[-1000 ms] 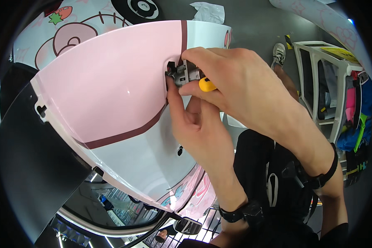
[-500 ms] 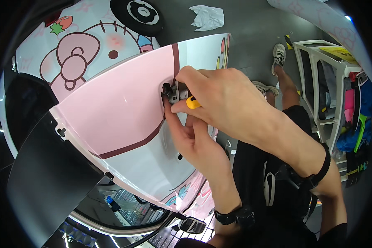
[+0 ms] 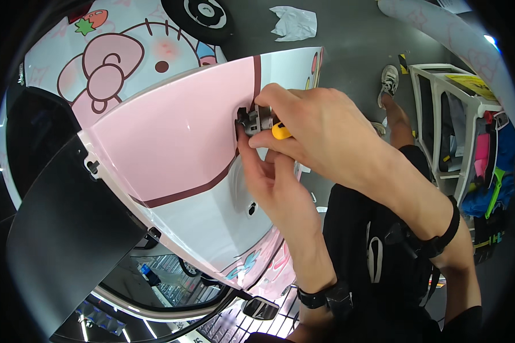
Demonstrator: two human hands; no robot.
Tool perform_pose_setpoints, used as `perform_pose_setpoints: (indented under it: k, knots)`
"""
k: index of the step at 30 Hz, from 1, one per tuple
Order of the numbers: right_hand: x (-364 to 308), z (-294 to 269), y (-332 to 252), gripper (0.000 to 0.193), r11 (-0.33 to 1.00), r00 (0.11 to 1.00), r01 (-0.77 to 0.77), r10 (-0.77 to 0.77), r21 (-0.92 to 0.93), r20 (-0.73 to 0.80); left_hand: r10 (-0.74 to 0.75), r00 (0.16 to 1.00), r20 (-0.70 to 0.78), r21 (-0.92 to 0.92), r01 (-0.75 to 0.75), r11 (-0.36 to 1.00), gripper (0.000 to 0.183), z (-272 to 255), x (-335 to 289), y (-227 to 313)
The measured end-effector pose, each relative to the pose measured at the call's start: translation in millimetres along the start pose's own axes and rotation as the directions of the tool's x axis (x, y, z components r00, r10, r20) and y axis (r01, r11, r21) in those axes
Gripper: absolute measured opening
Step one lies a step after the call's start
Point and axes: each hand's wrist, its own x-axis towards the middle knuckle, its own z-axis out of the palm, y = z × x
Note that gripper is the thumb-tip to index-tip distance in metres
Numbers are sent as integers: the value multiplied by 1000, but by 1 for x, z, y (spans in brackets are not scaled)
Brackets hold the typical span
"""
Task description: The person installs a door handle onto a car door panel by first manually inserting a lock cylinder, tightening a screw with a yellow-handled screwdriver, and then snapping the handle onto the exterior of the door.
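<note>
A small silver-and-black mechanical part (image 3: pixel 258 121), like a lock cylinder, is held just over the pink and white car door panel (image 3: pixel 171 137). My left hand (image 3: pixel 280 188) reaches up from below, its fingertips pressed to the part's lower black end. From the right comes my right hand (image 3: pixel 332 126), closed, with thumb and index finger pinching around the part's right side. A yellow tool end (image 3: pixel 281 131) sticks out between its fingers; the rest of it is hidden in the palm. Below the hands, a small black-lined hole (image 3: pixel 252 208) shows in the panel's rounded recess.
A black window panel (image 3: pixel 74 228) borders the door on the left. Behind stands a cartoon-decorated body panel (image 3: pixel 126 68) beside a wheel (image 3: pixel 203 14). A crumpled white sheet (image 3: pixel 293 23) lies on the floor. At right is a white rack (image 3: pixel 440 126); another person's leg (image 3: pixel 396 114) is nearby.
The whole view has shifted slightly to the right, and more of the hole below my hands shows. Both hands keep their hold with the part between them.
</note>
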Motion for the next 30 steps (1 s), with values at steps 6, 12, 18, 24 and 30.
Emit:
perform_pose_setpoints:
  k: [6,12,18,24,30]
  knots:
    - [-7,3,-1,40,999,998,-29,30,27,-55,-63,995,73,-179,75,981,52,-3,-14,5]
    - [-7,2,-5,37,997,997,-66,67,35,-39,-142,973,184,-413,207,887,68,-13,-10,11]
    - [-4,2,8,41,999,998,19,-16,35,-68,-186,967,176,-355,238,904,74,-7,-6,11]
    - [-1,-7,4,42,995,998,59,-60,-76,-3,-151,981,119,-359,184,915,80,2,-6,6]
    - [-6,-11,12,42,999,999,9,-8,32,-35,-120,982,146,-263,156,952,75,5,0,-5]
